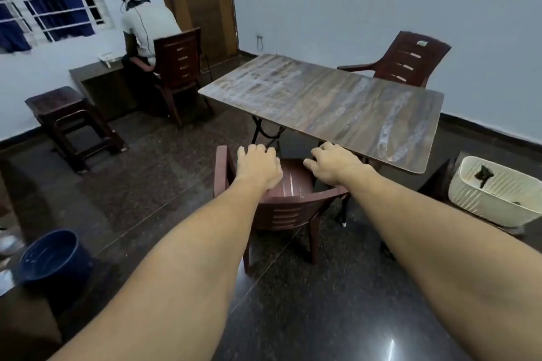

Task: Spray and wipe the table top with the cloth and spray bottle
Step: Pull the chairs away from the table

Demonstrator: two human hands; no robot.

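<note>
Nothing is held: the fingers (265, 151) of the left hand (258, 168) and of the right hand (333, 165) are loosely curled downward. Three brown chairs are counted, the nearest chair (286, 214) below the hands, plus one stool (66, 114), one blue bucket (50, 258) and one white basket (498, 196). Both arms are stretched forward, palms down. The streaked table top (322, 102) lies just beyond, its near edge beside the right hand.
</note>
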